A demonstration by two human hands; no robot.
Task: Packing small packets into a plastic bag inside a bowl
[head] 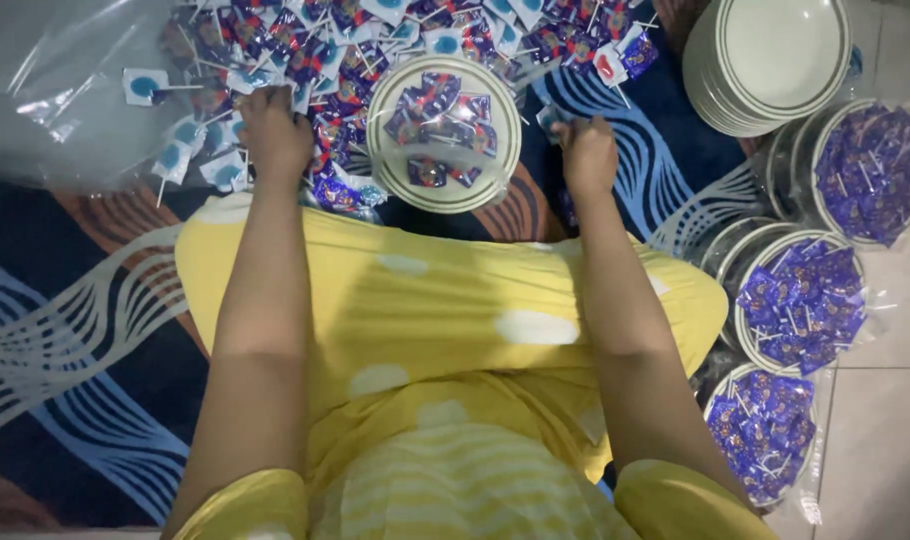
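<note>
From the head camera, the left hand [273, 128] rests curled, fingers down, in the heap of wrapped lollipops [275, 50] just left of the filled plate [443, 133]; the right hand [587, 152], pinched on one wrapper [553, 118], sits at the plate's right edge, similarly near.

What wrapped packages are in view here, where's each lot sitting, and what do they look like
Lollipop wrappers: heap ahead of both hands, blue-red and white-blue squares on sticks.
Plate of wrapped sweets: between the hands, round, purple-blue packets.
Bagged plates: right side, clear plastic over purple packets.
</note>
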